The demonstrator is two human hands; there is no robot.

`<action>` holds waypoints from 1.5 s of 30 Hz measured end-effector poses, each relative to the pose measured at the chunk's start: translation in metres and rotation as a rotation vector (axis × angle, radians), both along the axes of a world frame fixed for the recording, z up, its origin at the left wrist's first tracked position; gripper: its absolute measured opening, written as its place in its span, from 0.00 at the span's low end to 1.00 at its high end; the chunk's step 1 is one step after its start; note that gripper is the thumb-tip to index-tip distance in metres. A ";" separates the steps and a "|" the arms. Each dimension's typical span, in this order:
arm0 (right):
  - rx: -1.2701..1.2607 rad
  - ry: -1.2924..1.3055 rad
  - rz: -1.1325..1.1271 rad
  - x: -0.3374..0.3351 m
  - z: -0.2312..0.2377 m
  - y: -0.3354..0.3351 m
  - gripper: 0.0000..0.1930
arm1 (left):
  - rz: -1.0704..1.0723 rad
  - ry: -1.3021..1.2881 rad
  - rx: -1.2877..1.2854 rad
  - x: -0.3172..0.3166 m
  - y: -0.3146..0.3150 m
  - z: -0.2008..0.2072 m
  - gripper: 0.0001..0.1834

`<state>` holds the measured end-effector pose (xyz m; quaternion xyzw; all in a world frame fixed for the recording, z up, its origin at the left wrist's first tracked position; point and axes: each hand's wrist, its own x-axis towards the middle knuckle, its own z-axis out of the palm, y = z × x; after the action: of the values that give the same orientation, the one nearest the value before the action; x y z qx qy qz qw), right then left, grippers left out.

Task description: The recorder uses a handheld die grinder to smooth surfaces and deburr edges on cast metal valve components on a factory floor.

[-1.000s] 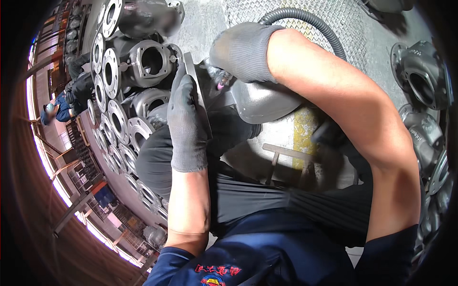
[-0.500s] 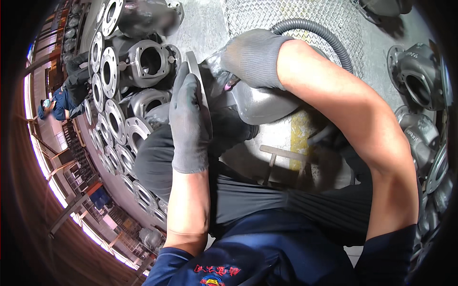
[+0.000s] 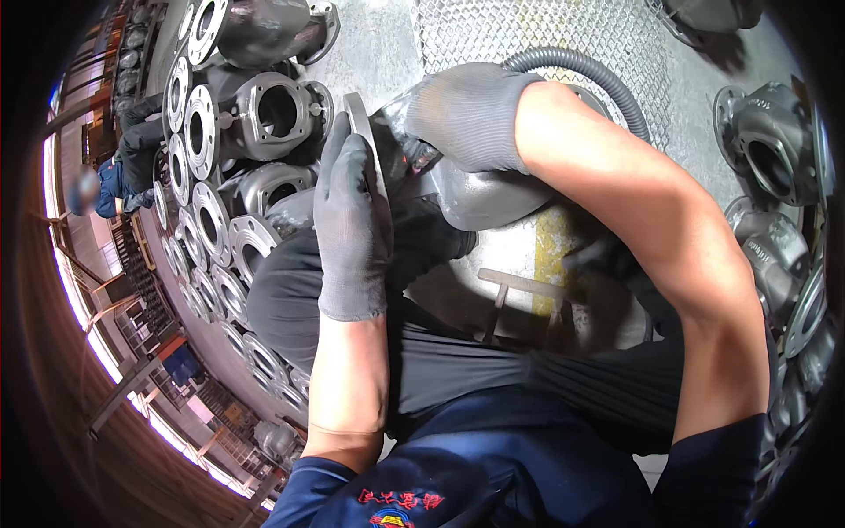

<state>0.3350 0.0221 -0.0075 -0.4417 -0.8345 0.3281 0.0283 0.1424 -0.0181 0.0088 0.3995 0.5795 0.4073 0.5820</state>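
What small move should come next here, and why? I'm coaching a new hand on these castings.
Probably keep the left hand pressed flat on the flange and steady: the right hand grips over the grey casting, which leans on the person's lap.

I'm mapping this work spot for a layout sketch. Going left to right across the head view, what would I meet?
Rows of grey flanged castings → left hand in a grey glove, flat on a flange → right hand, gloved, on the casting being worked → grey corrugated hose → more flanged castings.
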 end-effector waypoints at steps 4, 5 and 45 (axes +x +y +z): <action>0.081 -0.051 0.000 0.006 -0.001 0.001 0.10 | -0.033 0.021 -0.012 0.004 -0.001 0.006 0.33; 0.081 -0.057 -0.002 0.009 0.001 0.001 0.10 | -0.051 0.005 -0.026 0.005 0.000 0.006 0.34; 0.081 -0.090 -0.102 0.059 0.002 0.010 0.13 | -0.571 1.168 0.862 -0.007 -0.002 -0.018 0.31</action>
<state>0.3942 0.0319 -0.0056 -0.4966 -0.8239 0.2720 0.0252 0.1359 -0.0202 -0.0091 0.8738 0.4574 0.1546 0.0582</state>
